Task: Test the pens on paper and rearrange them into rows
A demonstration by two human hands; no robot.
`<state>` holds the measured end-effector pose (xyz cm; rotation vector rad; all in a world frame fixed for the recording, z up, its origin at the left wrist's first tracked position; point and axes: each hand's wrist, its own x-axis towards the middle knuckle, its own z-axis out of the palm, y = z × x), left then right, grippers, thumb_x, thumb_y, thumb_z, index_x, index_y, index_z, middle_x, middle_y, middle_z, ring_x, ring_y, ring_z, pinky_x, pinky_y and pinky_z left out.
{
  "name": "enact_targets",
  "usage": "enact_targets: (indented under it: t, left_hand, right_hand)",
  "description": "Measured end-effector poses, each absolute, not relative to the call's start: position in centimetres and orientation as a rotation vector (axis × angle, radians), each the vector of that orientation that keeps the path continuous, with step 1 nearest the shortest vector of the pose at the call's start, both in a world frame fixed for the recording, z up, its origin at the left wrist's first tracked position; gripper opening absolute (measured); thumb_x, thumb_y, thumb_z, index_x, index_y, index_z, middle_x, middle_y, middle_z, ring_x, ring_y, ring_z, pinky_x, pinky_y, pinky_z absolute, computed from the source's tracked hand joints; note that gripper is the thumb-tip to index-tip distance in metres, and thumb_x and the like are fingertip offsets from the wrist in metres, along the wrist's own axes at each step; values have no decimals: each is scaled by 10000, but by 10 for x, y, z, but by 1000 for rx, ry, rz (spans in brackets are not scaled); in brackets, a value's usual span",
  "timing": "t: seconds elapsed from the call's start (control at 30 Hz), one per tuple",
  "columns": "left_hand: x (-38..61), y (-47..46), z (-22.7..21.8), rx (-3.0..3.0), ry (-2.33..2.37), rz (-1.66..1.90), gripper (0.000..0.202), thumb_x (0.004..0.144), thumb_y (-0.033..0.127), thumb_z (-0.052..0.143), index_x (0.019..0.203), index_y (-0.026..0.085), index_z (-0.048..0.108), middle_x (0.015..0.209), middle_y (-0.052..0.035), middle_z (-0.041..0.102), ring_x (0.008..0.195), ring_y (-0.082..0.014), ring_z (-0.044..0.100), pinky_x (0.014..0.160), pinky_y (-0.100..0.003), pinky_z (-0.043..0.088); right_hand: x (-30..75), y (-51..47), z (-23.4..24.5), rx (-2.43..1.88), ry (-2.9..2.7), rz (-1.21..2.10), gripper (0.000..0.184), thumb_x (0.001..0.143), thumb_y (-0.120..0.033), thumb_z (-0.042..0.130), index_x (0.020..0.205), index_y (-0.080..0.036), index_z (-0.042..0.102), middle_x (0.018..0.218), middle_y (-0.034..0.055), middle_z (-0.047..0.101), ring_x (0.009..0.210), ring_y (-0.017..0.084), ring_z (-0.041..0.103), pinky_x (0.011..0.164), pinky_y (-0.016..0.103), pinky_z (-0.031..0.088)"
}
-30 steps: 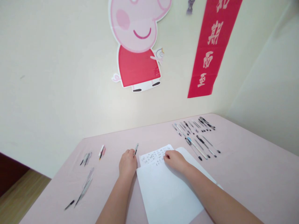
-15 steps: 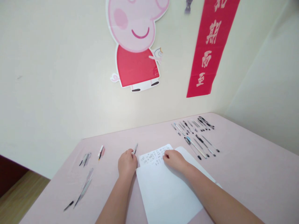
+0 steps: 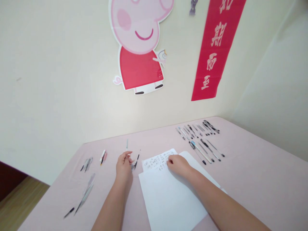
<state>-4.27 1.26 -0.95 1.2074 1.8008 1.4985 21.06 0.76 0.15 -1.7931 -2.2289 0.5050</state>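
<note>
My left hand [image 3: 124, 165] is pinched around a slim pale pen [image 3: 127, 145], its upper end pointing towards the wall. Just right of these fingers a thin dark pen part [image 3: 137, 159], perhaps a refill, lies at a slant; a small item beside it is partly hidden. My right hand [image 3: 178, 164] is closed and rests on the sheets. Whatever it may hold is hidden. Beneath it lie a sheet with handwriting [image 3: 154, 163] and a blank white sheet [image 3: 173, 195] overlapping the written one.
On the right, several pens [image 3: 208, 149] lie in two rows on the pink table [image 3: 260, 179]. Along the left are a white pen [image 3: 103, 156], a small group of pen parts [image 3: 87, 164], a clear-barrelled pen [image 3: 83, 198] and a black cap [image 3: 69, 212]. A wall [image 3: 72, 96] stands behind.
My left hand has shifted left with the pale pen, away from the paper. The dark pen part now shows on the table beside it. My right hand has stayed on the sheets.
</note>
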Motion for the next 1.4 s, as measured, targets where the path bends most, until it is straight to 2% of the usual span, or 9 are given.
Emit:
enact_targets:
  t: [0.07,0.17,0.3,0.43,0.6,0.7,1.2,1.4]
  left_hand:
    - [-42,12,-7,1066,1667,1520,265,760,301,381,910,177,561,671,-14,547,589,-124,562,564,-266,478]
    - [-48,13,-5,1082,1653,1459,233,733,249,386,870,174,559,697,-32,556,650,-146,577,617,-303,500]
    - [-57,14,-6,1441,1914,1278,251,686,138,359,776,190,587,794,-57,553,803,-181,568,742,-342,484]
    - [-54,11,-4,1802,2089,992,186,712,171,407,770,168,584,854,-81,550,896,-206,544,839,-339,427]
    - [-39,2,3,2029,2202,670,180,769,302,460,779,169,580,859,-72,514,805,-196,551,782,-309,415]
    - [-33,-2,5,2138,2243,557,207,786,329,451,777,170,583,844,-68,507,800,-200,545,758,-307,402]
    - [-27,-2,7,2271,2365,350,188,785,238,438,778,161,610,836,-68,524,798,-194,532,716,-296,373]
    - [-29,-1,6,2311,2364,360,208,780,250,429,762,163,618,824,-71,527,794,-205,530,702,-305,374]
  right_hand:
    - [211,7,3,-1784,-2239,496,210,785,-216,455,633,-167,592,658,33,612,613,126,470,540,236,208]
    - [210,5,6,-1780,-2254,500,205,786,-213,456,638,-167,591,676,36,623,627,129,484,543,238,212]
    - [209,3,9,-1799,-2260,514,212,804,-230,455,671,-161,605,705,41,632,653,135,505,552,241,222]
    - [209,3,9,-1793,-2268,505,216,807,-232,453,686,-158,616,710,43,633,665,139,513,555,243,222]
    - [210,4,5,-1795,-2262,500,217,809,-235,455,691,-167,623,709,43,632,657,139,506,547,242,214]
    - [211,4,3,-1778,-2259,490,214,802,-224,456,676,-167,619,698,41,629,642,136,498,546,241,212]
    - [209,5,1,-1771,-2237,461,210,792,-202,459,649,-162,608,685,42,627,629,131,491,540,241,202]
    - [209,4,2,-1766,-2231,453,222,801,-215,452,657,-163,612,681,40,626,636,133,500,548,240,220]
